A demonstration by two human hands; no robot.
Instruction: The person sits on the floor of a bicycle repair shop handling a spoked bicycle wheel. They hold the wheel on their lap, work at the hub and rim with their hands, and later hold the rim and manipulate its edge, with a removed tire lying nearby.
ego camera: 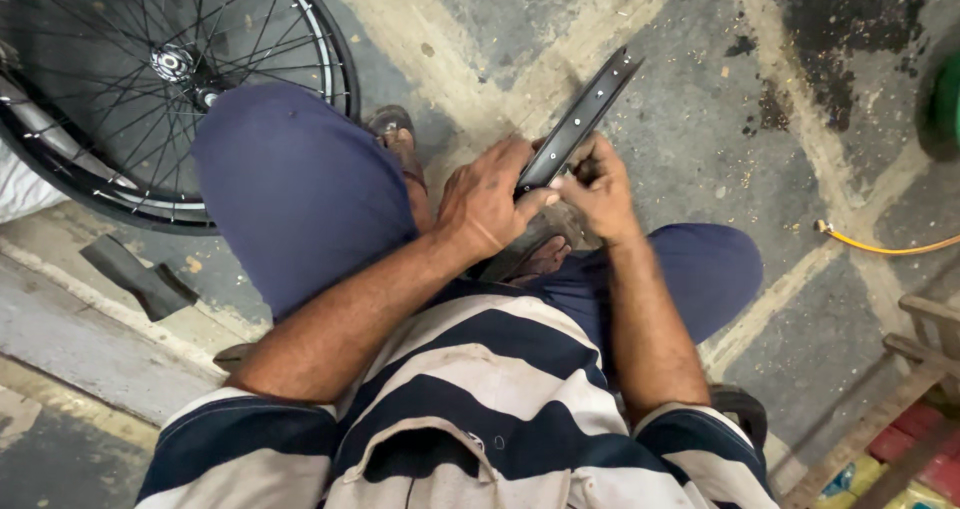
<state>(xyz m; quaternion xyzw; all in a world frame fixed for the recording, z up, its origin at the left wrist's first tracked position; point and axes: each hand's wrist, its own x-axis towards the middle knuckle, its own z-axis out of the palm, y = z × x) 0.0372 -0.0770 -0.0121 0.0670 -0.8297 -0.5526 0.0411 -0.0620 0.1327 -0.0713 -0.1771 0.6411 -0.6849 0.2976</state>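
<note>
Head view shows our fingers first: those of our left hand are wrapped over the near end of a black, curved metal bicycle rim, with the thumb pressed along its edge, so they are clamped on the rim. The fingers of our right hand are curled together against the same end from the other side, touching the rim; they are a little blurred, and we cannot tell whether they pinch something small against it. The two hands meet just above our lap, nearly touching each other.

From that grip the black rim runs up and away to the right, tilted, its far end free above the grey concrete floor. Small holes show along its inner face.

Our forearms come back to a navy and white striped shirt, and our knees in dark blue trousers spread to either side of the hands. A bare foot rests just under the hands, and another foot in a sandal lies beside the left knee.

Further out on the left, a complete black spoked bicycle wheel with tyre lies flat on the floor, behind our left knee. A dark flat scrap lies near it. Well apart on the right, a yellow hose crosses the floor, and weathered wooden slats stand at the right edge.
</note>
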